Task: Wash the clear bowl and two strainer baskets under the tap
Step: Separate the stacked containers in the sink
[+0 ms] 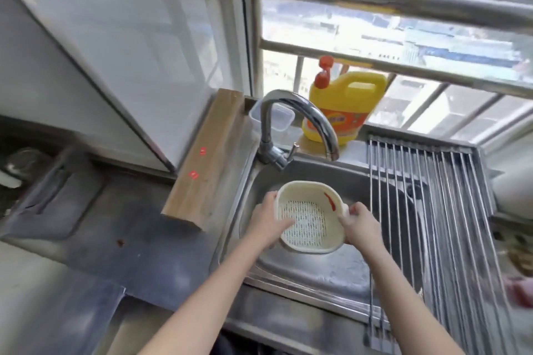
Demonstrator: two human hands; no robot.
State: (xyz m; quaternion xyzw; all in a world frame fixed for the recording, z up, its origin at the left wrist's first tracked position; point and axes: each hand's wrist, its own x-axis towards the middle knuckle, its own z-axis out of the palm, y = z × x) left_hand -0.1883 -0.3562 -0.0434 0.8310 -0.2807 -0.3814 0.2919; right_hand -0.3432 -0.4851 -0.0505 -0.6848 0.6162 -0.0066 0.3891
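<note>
Cream plastic, slotted at the bottom: a strainer basket is held over the steel sink, between both hands. The left hand grips its rim at nine o'clock, thumb on the outer wall and fingers curled inside over the slots. The right hand pinches the small handle tab at three o'clock, fingers wrapped round the edge. The basket tilts with its open mouth facing up and toward the person; its longer axis runs roughly from eleven to five o'clock. A red smear marks the inner wall near two o'clock.

The tap arches above, its spout ending at one o'clock of the basket, apart from it; whether water runs is not clear. Open basin lies below and at six o'clock. A roll-up rack covers the sink's three o'clock side, close beside the right hand. A wooden board leans at ten o'clock; a yellow detergent jug and a clear container stand on the sill at twelve.
</note>
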